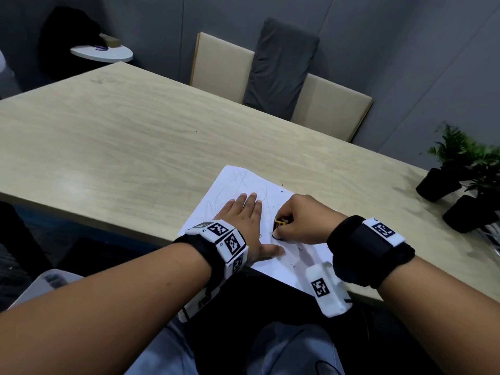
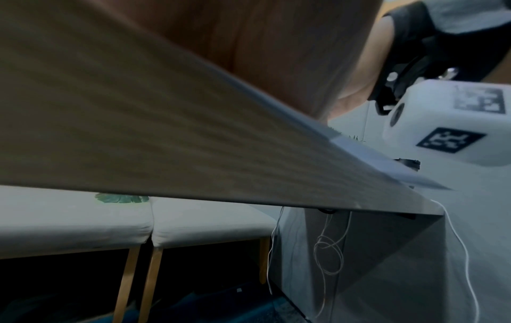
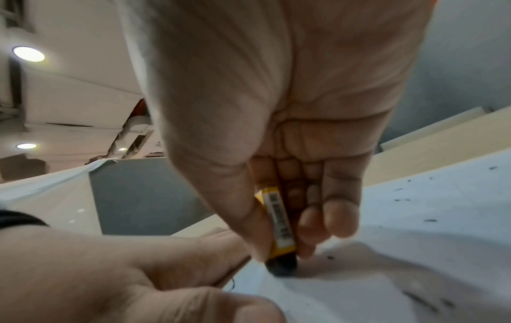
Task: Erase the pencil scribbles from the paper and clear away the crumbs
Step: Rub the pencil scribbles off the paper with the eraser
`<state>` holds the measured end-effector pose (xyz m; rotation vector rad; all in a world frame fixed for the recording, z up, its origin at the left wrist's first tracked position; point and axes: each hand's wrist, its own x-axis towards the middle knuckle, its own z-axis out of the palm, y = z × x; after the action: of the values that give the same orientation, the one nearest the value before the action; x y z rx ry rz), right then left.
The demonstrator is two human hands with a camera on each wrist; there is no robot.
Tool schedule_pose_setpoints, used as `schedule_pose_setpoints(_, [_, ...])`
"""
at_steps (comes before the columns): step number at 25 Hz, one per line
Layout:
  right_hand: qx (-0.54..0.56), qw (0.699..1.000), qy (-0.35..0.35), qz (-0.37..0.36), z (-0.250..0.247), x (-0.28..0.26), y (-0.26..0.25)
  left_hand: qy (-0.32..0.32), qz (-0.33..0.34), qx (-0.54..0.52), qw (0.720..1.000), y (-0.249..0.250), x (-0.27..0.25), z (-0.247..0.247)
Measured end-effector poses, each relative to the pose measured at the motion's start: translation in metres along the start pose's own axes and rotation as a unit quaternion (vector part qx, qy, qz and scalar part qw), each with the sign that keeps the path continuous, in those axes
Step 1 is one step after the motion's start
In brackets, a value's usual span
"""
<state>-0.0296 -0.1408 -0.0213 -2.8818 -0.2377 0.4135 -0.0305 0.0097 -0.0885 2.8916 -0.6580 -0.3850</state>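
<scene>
A white sheet of paper [image 1: 238,182] with faint pencil scribbles lies at the near edge of the wooden table [image 1: 113,136], one corner hanging over the edge. My left hand [image 1: 244,215] lies flat on the paper, fingers straight, pressing it down. My right hand [image 1: 293,226] pinches a black eraser in a yellow sleeve [image 1: 279,224], its dark tip down on the paper. In the right wrist view the eraser [image 3: 279,231] stands between thumb and fingers, tip touching the paper [image 3: 428,218]. Dark eraser crumbs [image 3: 430,220] are scattered over the sheet. The left wrist view shows only the table's edge [image 2: 138,142].
Potted plants [image 1: 460,171] stand at the table's right end. Across the table is a beige bench back [image 1: 224,63] with a grey cushion [image 1: 281,66]. A small white round table [image 1: 102,53] stands at the back left. Cables hang under the table [image 2: 329,251].
</scene>
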Motion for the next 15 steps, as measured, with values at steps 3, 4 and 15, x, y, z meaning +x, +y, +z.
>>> schedule_pose_setpoints(3, [0.022,0.998,0.066,-0.003,0.002,0.011,-0.002,-0.003,0.000,0.001,1.000,0.000,0.001,0.001])
schedule_pose_setpoints(4, [0.029,0.996,0.085,-0.004,0.005,0.014,-0.002,-0.003,-0.001,0.003,1.000,-0.001,0.001,0.000])
schedule_pose_setpoints(15, [0.012,0.997,0.079,-0.007,0.006,0.019,-0.006,0.003,0.001,0.004,1.000,0.000,-0.001,0.001])
